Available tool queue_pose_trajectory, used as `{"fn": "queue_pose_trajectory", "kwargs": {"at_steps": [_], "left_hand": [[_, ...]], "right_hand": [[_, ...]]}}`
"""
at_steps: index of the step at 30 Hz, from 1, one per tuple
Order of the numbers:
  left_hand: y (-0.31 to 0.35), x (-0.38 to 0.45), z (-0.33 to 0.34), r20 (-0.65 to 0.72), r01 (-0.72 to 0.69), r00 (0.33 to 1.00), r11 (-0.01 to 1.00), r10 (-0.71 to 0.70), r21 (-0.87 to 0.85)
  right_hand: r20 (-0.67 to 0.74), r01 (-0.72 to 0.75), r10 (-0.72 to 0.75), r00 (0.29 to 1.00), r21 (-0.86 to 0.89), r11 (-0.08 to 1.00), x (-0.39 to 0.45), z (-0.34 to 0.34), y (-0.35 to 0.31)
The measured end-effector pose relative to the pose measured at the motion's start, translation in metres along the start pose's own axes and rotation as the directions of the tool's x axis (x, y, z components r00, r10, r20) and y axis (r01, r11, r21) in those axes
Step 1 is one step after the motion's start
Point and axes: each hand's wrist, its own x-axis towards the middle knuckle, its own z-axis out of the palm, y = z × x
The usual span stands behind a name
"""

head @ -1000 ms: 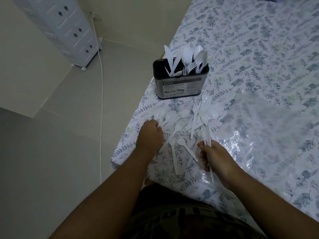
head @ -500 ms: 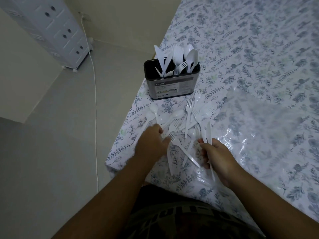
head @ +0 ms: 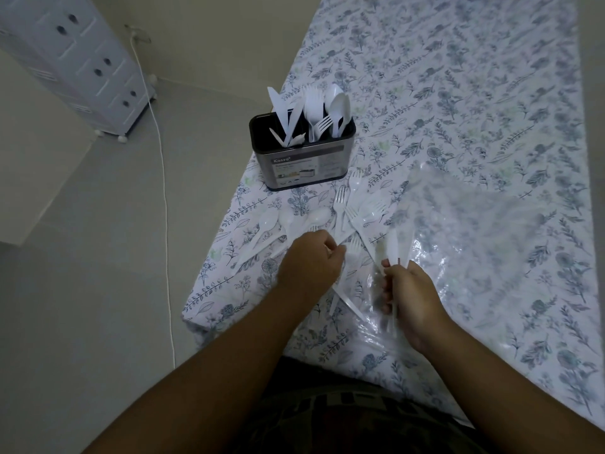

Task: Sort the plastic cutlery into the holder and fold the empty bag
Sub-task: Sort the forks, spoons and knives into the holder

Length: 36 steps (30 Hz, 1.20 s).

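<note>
A dark metal cutlery holder (head: 304, 165) stands near the table's left edge with white knives, forks and spoons upright in it. Loose white plastic cutlery (head: 347, 211) lies scattered in front of it, forks in the middle and spoons (head: 271, 222) to the left. The clear plastic bag (head: 468, 244) lies flat to the right. My left hand (head: 309, 267) is curled on a white piece among the pile; which kind is unclear. My right hand (head: 409, 290) grips a small bunch of white cutlery, their tips pointing away from me.
The table wears a floral cloth (head: 458, 93) and its near-left corner (head: 193, 319) overhangs the floor. A white drawer cabinet (head: 75, 60) on wheels stands at the far left with a white cord (head: 163, 191) trailing over the floor.
My left hand has slid right and toward me across the pile and closed on a piece. My right hand has lifted slightly with its bunch. The camera has tilted closer.
</note>
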Motion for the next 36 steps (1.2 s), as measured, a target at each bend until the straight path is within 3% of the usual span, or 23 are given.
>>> {"fn": "queue_pose_trajectory", "kwargs": {"at_steps": [4,7,9,11,15,19,22,24,26,31,36], "left_hand": [[0.014,0.016,0.019,0.037,0.069,0.996,0.980,-0.078,0.189],[0.011,0.018,0.031,-0.008,-0.069,0.997,0.936,0.077,0.345],[0.011,0.017,0.038,0.061,-0.169,0.986,0.891,0.157,0.422],[0.012,0.011,0.044,0.143,-0.188,0.980,0.894,0.141,0.406],[0.016,-0.002,0.046,0.134,-0.275,0.960,0.916,0.245,0.293],[0.016,-0.002,0.040,-0.020,-0.230,0.972,0.963,0.235,0.140],[0.014,0.011,0.036,-0.108,-0.074,0.990,0.980,0.095,0.186],[0.014,0.019,0.035,-0.061,-0.058,0.995,0.940,0.084,0.337],[0.015,0.022,0.039,0.050,-0.124,0.992,0.897,0.113,0.425],[0.017,0.008,0.050,0.320,-0.338,0.921,0.865,0.222,0.371],[0.014,-0.004,0.048,0.324,-0.529,0.822,0.838,0.468,0.132]], "right_hand": [[-0.013,-0.029,0.030,0.999,0.011,1.000,-0.007,-0.004,-0.008],[-0.029,0.019,-0.020,0.999,-0.043,0.999,-0.004,-0.012,-0.006],[-0.029,0.041,-0.043,0.999,-0.069,0.997,-0.002,-0.017,-0.003],[-0.019,0.047,-0.049,0.999,-0.090,0.995,-0.002,-0.020,0.000],[-0.012,0.045,-0.046,0.999,-0.108,0.993,-0.003,-0.025,0.002],[-0.026,0.029,-0.031,0.999,-0.101,0.994,0.000,-0.030,0.002],[-0.026,0.025,-0.027,0.999,-0.093,0.995,0.004,-0.031,0.000],[-0.019,0.027,-0.029,0.999,-0.099,0.995,0.006,-0.031,0.000],[-0.010,0.028,-0.029,1.000,-0.099,0.995,0.007,-0.031,0.000],[-0.001,0.027,-0.027,1.000,-0.114,0.993,0.011,-0.031,0.002],[0.012,0.029,-0.027,1.000,-0.105,0.994,0.014,-0.031,0.004]]}}
